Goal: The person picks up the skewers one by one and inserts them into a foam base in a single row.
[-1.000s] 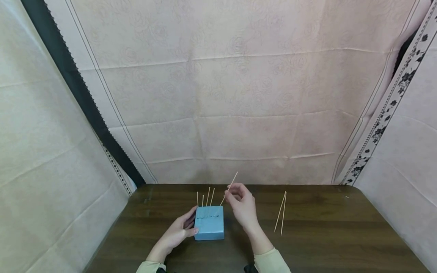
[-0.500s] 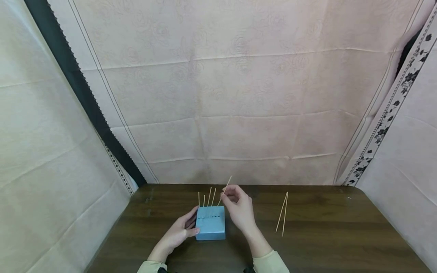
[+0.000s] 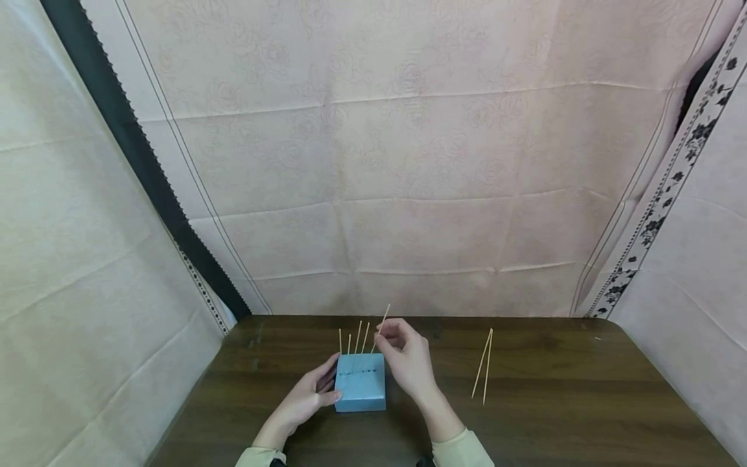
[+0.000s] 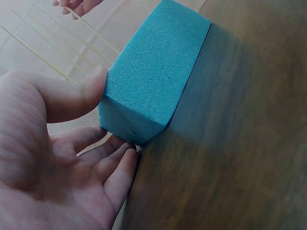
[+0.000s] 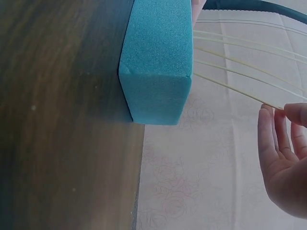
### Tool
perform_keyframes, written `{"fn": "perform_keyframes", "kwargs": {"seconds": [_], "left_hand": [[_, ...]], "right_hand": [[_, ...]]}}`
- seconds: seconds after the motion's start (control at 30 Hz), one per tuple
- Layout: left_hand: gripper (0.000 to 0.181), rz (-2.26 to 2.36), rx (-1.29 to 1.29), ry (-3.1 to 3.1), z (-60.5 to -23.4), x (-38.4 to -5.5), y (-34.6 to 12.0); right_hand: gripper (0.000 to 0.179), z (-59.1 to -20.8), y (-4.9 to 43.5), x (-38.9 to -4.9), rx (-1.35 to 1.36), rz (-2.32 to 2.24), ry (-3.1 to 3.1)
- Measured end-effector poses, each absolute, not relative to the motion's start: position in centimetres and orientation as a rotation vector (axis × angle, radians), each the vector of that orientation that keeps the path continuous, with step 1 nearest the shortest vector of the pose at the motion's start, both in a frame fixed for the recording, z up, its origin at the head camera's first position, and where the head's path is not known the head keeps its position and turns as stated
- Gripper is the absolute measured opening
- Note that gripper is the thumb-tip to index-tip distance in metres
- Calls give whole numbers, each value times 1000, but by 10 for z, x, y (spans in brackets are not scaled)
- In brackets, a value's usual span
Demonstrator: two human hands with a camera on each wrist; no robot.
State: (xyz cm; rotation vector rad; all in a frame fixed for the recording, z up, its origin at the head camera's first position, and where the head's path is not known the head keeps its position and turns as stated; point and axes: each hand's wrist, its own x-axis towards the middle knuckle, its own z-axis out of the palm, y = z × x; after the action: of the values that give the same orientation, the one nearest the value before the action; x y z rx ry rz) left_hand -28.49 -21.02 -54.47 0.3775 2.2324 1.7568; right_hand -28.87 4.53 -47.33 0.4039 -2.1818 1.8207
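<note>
A blue foam block [image 3: 360, 389] stands on the wooden table with thin wooden skewers [image 3: 358, 337] sticking up from it, beyond its upper edge in the head view. My left hand [image 3: 306, 395] grips the block at its left end; in the left wrist view the thumb [image 4: 79, 98] presses one side and the fingers lie under the near end. Between thumb and fingertips, my right hand [image 3: 408, 363] pinches another skewer [image 5: 235, 89], tilted to the right, its lower end right at the block's upper face. The other right fingers are loosely bent.
Two loose skewers [image 3: 482, 363] lie crossed at one end on the dark wooden table [image 3: 560, 389], right of the right hand. A pale patterned cloth [image 3: 408, 162] hangs behind the table, with more cloth at both sides.
My right hand has moved left and slightly down with the skewer, which has come nearer the standing ones. The left hand and block have hardly moved.
</note>
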Motion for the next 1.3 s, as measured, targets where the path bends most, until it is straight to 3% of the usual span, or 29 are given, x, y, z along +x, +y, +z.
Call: {"fn": "perform_keyframes", "kwargs": {"seconds": [1.3], "left_hand": [[85,1767,374,2221,-544,-283,-210]], "right_hand": [[9,-476,43,-286,476,1712,-2282]]}}
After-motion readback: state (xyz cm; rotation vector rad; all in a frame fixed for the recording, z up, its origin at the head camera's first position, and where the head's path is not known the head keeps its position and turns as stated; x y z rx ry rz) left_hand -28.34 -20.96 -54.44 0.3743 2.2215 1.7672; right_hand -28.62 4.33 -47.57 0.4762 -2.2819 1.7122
